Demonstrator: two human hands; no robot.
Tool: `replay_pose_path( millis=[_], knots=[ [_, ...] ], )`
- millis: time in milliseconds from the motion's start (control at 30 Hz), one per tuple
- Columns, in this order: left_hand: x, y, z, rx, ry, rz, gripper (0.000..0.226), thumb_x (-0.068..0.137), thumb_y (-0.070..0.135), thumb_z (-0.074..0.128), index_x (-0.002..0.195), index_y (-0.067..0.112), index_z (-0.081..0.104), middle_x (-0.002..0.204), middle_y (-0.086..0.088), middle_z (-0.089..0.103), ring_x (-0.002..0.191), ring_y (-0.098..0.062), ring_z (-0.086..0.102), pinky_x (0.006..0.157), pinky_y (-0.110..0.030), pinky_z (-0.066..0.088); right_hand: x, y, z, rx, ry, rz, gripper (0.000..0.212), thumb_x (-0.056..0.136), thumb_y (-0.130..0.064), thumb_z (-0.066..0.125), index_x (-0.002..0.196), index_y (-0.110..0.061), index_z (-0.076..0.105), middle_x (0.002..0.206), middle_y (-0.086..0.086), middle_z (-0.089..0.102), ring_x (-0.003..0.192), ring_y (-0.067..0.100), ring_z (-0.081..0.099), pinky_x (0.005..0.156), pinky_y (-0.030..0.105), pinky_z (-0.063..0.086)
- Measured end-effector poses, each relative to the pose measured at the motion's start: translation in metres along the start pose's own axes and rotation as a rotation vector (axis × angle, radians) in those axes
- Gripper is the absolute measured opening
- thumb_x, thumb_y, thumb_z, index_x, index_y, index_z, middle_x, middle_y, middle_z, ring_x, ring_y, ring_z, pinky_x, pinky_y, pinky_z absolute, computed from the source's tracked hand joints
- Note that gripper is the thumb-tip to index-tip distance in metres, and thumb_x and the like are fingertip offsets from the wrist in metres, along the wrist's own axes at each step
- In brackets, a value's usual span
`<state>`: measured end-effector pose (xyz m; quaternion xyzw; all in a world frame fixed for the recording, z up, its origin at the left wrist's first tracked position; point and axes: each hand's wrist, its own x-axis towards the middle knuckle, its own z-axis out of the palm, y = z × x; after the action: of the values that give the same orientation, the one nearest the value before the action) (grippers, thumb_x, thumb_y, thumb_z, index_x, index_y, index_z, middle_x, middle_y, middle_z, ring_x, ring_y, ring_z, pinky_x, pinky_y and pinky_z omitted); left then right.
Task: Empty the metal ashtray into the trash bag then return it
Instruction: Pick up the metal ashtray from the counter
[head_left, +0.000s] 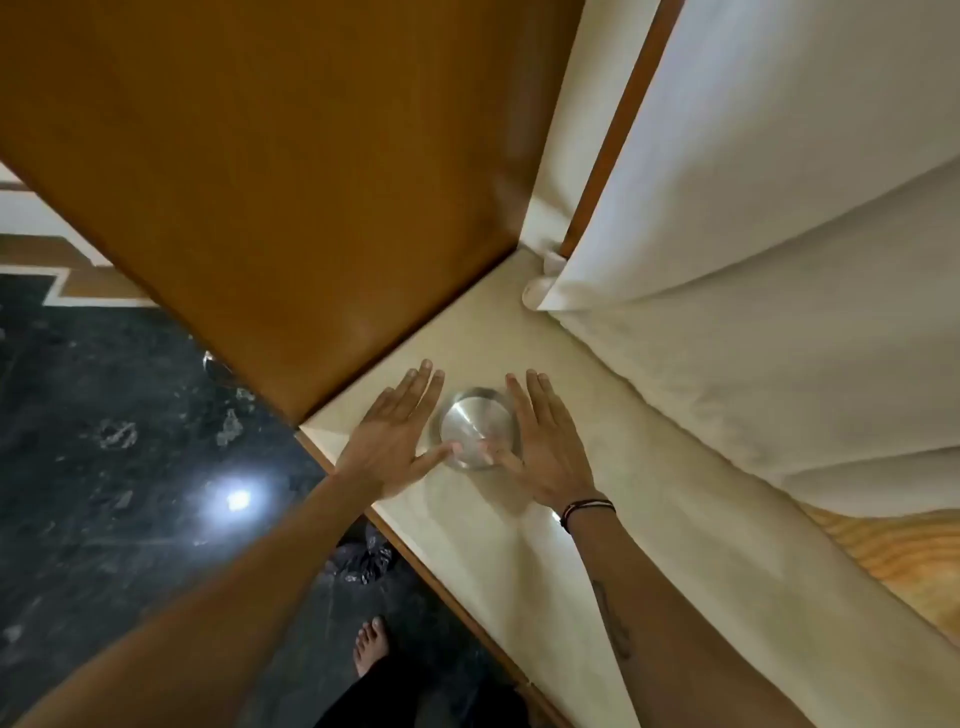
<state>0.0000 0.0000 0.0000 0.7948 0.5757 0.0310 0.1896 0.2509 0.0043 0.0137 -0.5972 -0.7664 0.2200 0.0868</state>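
Observation:
A round metal ashtray rests on a cream shelf top near its left corner. My left hand lies flat just left of the ashtray, fingers spread, its thumb touching the near rim. My right hand lies flat just right of it, fingers spread, thumb also at the near rim. Neither hand grips the ashtray. A black trash bag sits on the dark floor below the shelf edge, partly hidden by my left forearm.
A brown wooden panel stands upright behind and left of the shelf. White curtain folds hang at the right. Dark marble floor lies to the left, with my bare foot near the shelf's wooden edge.

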Motion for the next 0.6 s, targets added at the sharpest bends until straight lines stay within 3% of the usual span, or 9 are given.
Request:
replay_pose_path(
  millis=[200,300,433,500,600],
  knots=[
    [0.013,-0.003,0.032,-0.219,-0.143,0.022,0.132,0.079,0.094,0.037,0.175,0.016,-0.009,0.185,0.003,-0.011,0.169,-0.008,-0.003,0.134,-0.03,0.018,-0.005,0.011,0.04,0.048,-0.036,0.06,0.132,0.075,-0.101,0.051,0.171,-0.016,0.02,0.181,0.009,0.024,0.168,0.026,0.022,0.13,0.043,0.035],
    [0.019,-0.006,0.033,-0.333,-0.108,-0.009,0.136,0.074,0.096,0.046,0.176,0.022,-0.006,0.186,0.009,-0.002,0.17,-0.009,0.009,0.129,-0.029,0.029,-0.003,0.011,0.044,0.065,0.0,0.077,0.121,0.081,-0.08,0.073,0.171,-0.019,0.022,0.18,0.004,0.026,0.165,0.025,0.031,0.119,0.047,0.053],
    [0.021,-0.003,0.032,-0.502,-0.109,-0.1,0.126,0.08,0.06,0.087,0.175,0.035,0.01,0.18,0.01,0.029,0.161,-0.018,0.039,0.126,-0.038,0.042,-0.006,0.003,0.048,0.18,0.003,0.171,0.121,0.077,-0.065,0.089,0.171,-0.029,0.022,0.179,-0.005,0.029,0.157,0.024,0.045,0.116,0.044,0.055],
    [0.023,-0.004,0.031,-0.606,-0.087,-0.136,0.125,0.072,0.049,0.097,0.173,0.033,0.025,0.171,0.005,0.048,0.153,-0.021,0.05,0.125,-0.037,0.045,-0.008,-0.003,0.048,0.316,0.033,0.222,0.117,0.073,-0.061,0.095,0.166,-0.036,0.029,0.169,-0.009,0.045,0.144,0.021,0.057,0.112,0.042,0.057],
    [0.021,-0.011,0.028,-0.832,-0.092,-0.17,0.12,0.057,0.039,0.105,0.163,0.04,0.048,0.153,0.009,0.066,0.142,-0.012,0.062,0.123,-0.039,0.051,-0.014,-0.014,0.045,0.506,0.072,0.277,0.114,0.069,-0.05,0.101,0.163,-0.037,0.036,0.154,-0.016,0.057,0.133,0.009,0.059,0.105,0.024,0.054]
  ],
)
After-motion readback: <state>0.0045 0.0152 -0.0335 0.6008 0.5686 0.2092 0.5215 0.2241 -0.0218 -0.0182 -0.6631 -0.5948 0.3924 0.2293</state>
